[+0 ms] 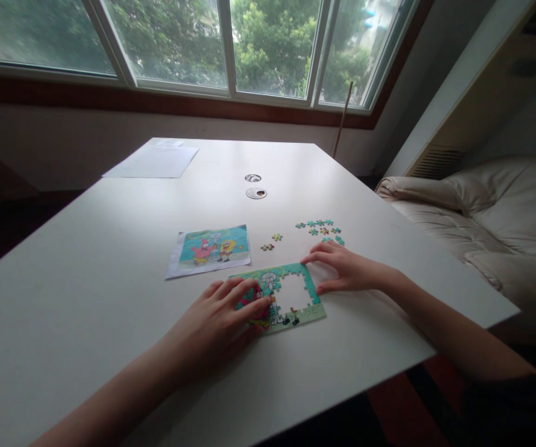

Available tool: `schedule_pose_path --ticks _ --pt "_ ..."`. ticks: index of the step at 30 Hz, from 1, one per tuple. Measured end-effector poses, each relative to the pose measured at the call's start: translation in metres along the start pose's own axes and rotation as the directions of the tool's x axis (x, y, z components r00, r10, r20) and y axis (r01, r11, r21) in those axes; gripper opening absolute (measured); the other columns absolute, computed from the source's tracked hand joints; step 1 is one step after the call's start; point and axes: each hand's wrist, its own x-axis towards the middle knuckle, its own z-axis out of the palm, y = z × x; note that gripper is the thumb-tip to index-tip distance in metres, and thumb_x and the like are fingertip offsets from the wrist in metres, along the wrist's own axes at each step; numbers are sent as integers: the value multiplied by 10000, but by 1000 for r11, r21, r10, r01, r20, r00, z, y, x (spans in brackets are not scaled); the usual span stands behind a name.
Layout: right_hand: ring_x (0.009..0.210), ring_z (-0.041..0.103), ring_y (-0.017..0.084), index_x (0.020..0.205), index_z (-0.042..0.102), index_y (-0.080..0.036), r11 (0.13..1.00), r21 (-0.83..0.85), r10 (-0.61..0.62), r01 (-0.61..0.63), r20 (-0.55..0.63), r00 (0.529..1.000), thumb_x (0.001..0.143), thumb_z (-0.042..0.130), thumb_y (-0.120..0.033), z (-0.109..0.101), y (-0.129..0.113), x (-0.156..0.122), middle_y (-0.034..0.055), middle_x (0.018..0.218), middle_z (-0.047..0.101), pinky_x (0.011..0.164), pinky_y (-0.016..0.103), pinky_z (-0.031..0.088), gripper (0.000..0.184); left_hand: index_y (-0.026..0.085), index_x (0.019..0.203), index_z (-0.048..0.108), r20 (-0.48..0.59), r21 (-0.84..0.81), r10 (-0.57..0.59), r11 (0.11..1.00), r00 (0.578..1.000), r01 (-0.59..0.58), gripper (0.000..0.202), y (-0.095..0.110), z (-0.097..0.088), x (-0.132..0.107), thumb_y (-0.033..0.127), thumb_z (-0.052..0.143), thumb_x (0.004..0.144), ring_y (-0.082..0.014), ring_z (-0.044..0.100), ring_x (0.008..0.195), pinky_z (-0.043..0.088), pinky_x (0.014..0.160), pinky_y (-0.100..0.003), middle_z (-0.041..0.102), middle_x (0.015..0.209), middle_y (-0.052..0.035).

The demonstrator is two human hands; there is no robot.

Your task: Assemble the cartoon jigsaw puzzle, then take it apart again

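A jigsaw puzzle [312, 310] with cartoon figures lies in front of me, with a white gap in its right half. My left hand [226, 310] rests flat across the puzzle's left part, fingers stretched over the pink figure. At the puzzle's right edge is my right hand [340, 268], thumb and fingers apart around the upper right side, nothing visible between them. Just beyond that hand lie several loose teal puzzle pieces [320, 223]. A few yellowish puzzle pieces [268, 247] sit behind the puzzle. To the left is a printed reference picture [214, 248] showing the cartoon scene.
Two round inserts [256, 194] are set in the middle of the white table [86, 267]. White sheets of paper [156, 161] lie at its far left corner. A pale leather sofa [505, 211] stands to the right, and a thin stick [343, 118] leans near the window.
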Motion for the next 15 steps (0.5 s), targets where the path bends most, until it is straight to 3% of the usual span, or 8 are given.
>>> schedule_pose_path --ticks 4,7,10,15 --pt "1088 491 243 1206 551 -208 1000 -15 -9 9 -4 1000 766 642 -473 -4 5 -2 114 1159 547 955 410 398 522 294 1240 514 -36 16 38 999 999 -37 333 0 1 -1 273 459 912 -283 503 1078 436 865 -456 527 1247 -92" --pt "1088 508 230 1176 564 -199 999 -33 26 -30 -106 994 817 597 -415 -11 20 -5 111 1144 561 944 385 417 420 276 1231 518 -55 25 52 998 997 -50 316 0 2 -2 269 438 925 -277 507 1072 439 863 -455 544 1227 -93" --pt "1034 546 222 1115 601 -200 992 -62 94 -111 -238 967 835 569 -362 -18 43 -9 101 1086 585 913 367 441 325 265 1214 528 -68 23 64 998 996 -63 299 0 3 -2 262 421 934 -272 509 1071 443 856 -444 550 1219 -91" --pt "814 592 190 1015 658 -183 950 -83 258 -300 -331 908 820 558 -352 -27 78 -19 90 1001 621 760 333 493 276 266 1157 568 -83 23 98 995 992 -96 261 -1 5 -2 264 430 935 -260 529 1055 448 848 -418 563 1199 -84"
